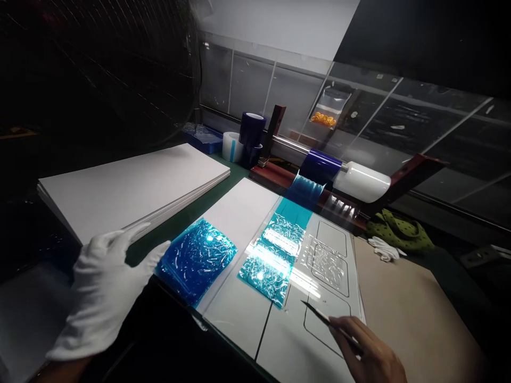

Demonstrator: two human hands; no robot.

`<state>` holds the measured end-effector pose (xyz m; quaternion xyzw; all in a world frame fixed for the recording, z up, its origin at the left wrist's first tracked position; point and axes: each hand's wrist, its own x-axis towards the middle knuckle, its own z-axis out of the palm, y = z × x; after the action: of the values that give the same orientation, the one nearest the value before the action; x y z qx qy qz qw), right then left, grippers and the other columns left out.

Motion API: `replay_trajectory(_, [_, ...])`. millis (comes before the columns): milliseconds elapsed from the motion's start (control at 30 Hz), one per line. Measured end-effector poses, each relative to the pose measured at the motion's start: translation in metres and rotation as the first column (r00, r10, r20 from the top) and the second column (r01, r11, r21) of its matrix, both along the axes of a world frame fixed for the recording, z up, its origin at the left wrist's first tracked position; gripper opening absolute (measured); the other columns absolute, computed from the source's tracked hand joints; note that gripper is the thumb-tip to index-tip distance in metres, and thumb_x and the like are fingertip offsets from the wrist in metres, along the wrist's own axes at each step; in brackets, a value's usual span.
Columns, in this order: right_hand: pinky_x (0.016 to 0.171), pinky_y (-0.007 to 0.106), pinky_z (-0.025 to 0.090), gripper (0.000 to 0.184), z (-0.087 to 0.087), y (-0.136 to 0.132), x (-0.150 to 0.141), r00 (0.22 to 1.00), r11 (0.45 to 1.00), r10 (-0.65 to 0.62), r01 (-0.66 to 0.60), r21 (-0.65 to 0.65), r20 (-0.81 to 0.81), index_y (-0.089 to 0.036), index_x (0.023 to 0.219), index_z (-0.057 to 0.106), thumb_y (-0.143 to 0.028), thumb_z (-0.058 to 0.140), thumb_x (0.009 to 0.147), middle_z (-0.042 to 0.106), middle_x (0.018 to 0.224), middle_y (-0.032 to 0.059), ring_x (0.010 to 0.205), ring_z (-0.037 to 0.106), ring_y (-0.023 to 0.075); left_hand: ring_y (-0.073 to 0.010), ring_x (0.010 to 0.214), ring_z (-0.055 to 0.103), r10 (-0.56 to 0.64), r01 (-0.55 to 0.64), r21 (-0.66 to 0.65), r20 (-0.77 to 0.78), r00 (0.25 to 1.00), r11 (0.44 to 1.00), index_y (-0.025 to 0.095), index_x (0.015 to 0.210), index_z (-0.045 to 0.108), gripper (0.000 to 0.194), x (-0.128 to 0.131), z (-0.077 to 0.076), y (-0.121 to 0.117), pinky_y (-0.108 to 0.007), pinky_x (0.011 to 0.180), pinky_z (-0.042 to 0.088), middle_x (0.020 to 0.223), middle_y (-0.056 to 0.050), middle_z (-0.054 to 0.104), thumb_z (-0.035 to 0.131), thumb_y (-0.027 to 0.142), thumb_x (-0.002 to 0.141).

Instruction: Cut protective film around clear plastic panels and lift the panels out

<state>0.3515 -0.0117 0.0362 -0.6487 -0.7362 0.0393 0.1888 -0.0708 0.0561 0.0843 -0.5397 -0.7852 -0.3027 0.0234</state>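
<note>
My left hand [107, 282], in a white glove, is open with fingers and thumb apart. Its fingers lie by the front edge of a stack of white sheets [136, 186]; its thumb side reaches the left edge of a wrinkled, glossy blue film piece [197, 258]. In my bare right hand [369, 346] is a slim pointed tool [317, 313]; whether it is tweezers or a craft knife I cannot tell. Its dark tip hovers over or touches a pale board [239, 319] with black outlines. Teal film [275, 255] and a clear film piece [327, 260] lie on that board.
Behind the board, a dark red stand [275, 175] carries a blue film roll [321, 166] and a white roll [367, 182]. More tape rolls [252, 130] stand left of it. At right are a brown board [407, 303], a green cloth [399, 230] and a white glove [385, 249].
</note>
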Motion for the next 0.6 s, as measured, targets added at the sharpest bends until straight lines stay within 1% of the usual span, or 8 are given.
replay_trajectory(67, [0.051,0.019,0.045,0.024,0.005,0.021,-0.008,1.0,1.0,0.0,0.0,0.003,-0.009,-0.026,0.09,0.064,-0.041,0.045,0.093,0.07,0.086,0.0018,0.059,0.065,0.0131,-0.0287,0.096,0.059,-0.147,0.172,0.195,-0.136,0.98,0.966,0.023,0.114,0.061,0.045,0.029,-0.007,-0.008,-0.043,0.078,0.051,0.1,-0.008,0.062,0.051,0.054,0.084])
replay_trajectory(100, [0.054,0.021,0.044,0.026,0.007,0.034,-0.014,1.0,1.0,-0.008,0.008,0.002,-0.012,-0.024,0.089,0.064,-0.038,0.043,0.094,0.07,0.086,0.0024,0.061,0.065,0.0137,-0.0215,0.086,0.061,-0.314,0.335,0.24,-0.121,0.942,0.911,0.025,0.11,0.063,0.034,0.049,-0.013,-0.01,-0.036,0.078,0.052,0.095,-0.005,0.064,0.051,0.047,0.087])
replay_trajectory(133, [0.056,0.022,0.043,0.026,0.008,0.048,-0.021,1.0,1.0,-0.01,0.01,-0.004,-0.01,-0.023,0.089,0.065,-0.036,0.042,0.094,0.07,0.086,0.0031,0.064,0.065,0.0145,-0.0188,0.083,0.062,-0.485,0.494,0.161,-0.095,0.869,0.854,0.026,0.11,0.062,0.031,0.07,-0.02,-0.01,-0.033,0.078,0.052,0.093,-0.004,0.065,0.048,0.043,0.089])
replay_trajectory(200, [0.057,0.023,0.04,0.026,0.009,0.078,-0.037,1.0,1.0,-0.006,0.006,-0.021,0.03,-0.021,0.088,0.066,-0.03,0.043,0.095,0.07,0.088,0.0037,0.067,0.065,0.0152,-0.018,0.083,0.063,-0.647,0.641,-0.107,-0.02,0.763,0.76,0.028,0.124,0.055,0.037,0.114,-0.035,-0.002,-0.029,0.072,0.052,0.094,-0.004,0.066,0.038,0.04,0.093])
replay_trajectory(267, [0.058,0.023,0.038,0.024,0.008,0.108,-0.052,0.996,0.999,0.013,-0.009,-0.047,0.09,-0.022,0.09,0.068,-0.026,0.044,0.094,0.07,0.091,0.0034,0.072,0.065,0.0157,-0.0211,0.102,0.06,-0.645,0.622,-0.261,0.001,0.765,0.738,0.027,0.13,0.049,0.039,0.15,-0.049,0.017,-0.03,0.08,0.05,0.115,-0.007,0.062,0.036,0.037,0.094])
replay_trajectory(367, [0.059,0.023,0.036,0.022,0.004,0.142,-0.07,0.99,0.997,0.048,-0.039,-0.065,0.133,-0.024,0.093,0.069,-0.023,0.047,0.094,0.07,0.092,0.0016,0.077,0.065,0.0156,-0.0252,0.099,0.06,-0.602,0.566,-0.314,-0.023,0.798,0.762,0.017,0.128,0.049,0.04,0.178,-0.064,0.053,-0.036,0.08,0.049,0.113,-0.014,0.06,0.038,0.033,0.093])
replay_trajectory(467, [0.057,0.023,0.032,0.022,-0.001,0.164,-0.082,0.984,0.995,0.077,-0.065,-0.079,0.16,-0.026,0.093,0.068,-0.022,0.047,0.093,0.069,0.091,0.0002,0.077,0.064,0.0152,-0.0262,0.091,0.06,-0.576,0.527,-0.351,-0.047,0.816,0.774,0.013,0.122,0.054,0.038,0.181,-0.072,0.077,-0.038,0.077,0.048,0.102,-0.014,0.061,0.037,0.031,0.093])
replay_trajectory(600, [0.055,0.024,0.027,0.021,-0.006,0.181,-0.09,0.974,0.99,0.115,-0.096,-0.105,0.196,-0.026,0.091,0.067,-0.02,0.047,0.093,0.068,0.09,-0.0004,0.077,0.062,0.0147,-0.0269,0.091,0.059,-0.567,0.507,-0.372,-0.069,0.821,0.778,0.012,0.129,0.048,0.041,0.177,-0.079,0.081,-0.039,0.079,0.047,0.103,-0.014,0.061,0.036,0.029,0.093])
